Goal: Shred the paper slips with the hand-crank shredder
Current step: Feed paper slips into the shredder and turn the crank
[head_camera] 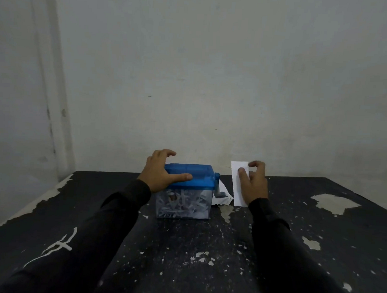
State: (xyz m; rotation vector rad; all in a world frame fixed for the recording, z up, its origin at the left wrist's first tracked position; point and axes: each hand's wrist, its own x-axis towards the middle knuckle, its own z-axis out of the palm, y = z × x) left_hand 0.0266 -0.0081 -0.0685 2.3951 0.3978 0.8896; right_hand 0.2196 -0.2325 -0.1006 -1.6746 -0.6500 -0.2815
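1. Blue plastic tops the shredder (190, 175), which stands on the black, chipped desk (182, 257) near its far edge, close to the wall (214, 69).
2. Its clear bin (182, 205) is already packed with white shreds (185, 204), so I judge a good part of the work to be done.
3. The left hand (162, 173) rests over the lid's left end with thumb and fingers spread wide around it; it steadies the box rather than clamping it.
4. The right hand (252, 183) pinches a white slip (239, 182), thumb on the near face and fingers curled behind, and holds it upright in the air just right of the shredder.
5. That slip is whole and not yet at the slot on the lid, so this one is waiting to be fed.
6. The crank (218, 188) hangs on the shredder's right side with no hand on it.
7. More white paper (224, 197) lies on the desk behind the crank, partly hidden; I cannot tell how many slips are in it.
8. What is left, as I judge it: feed the held slip, turn the crank, then deal with whatever lies in that pile.
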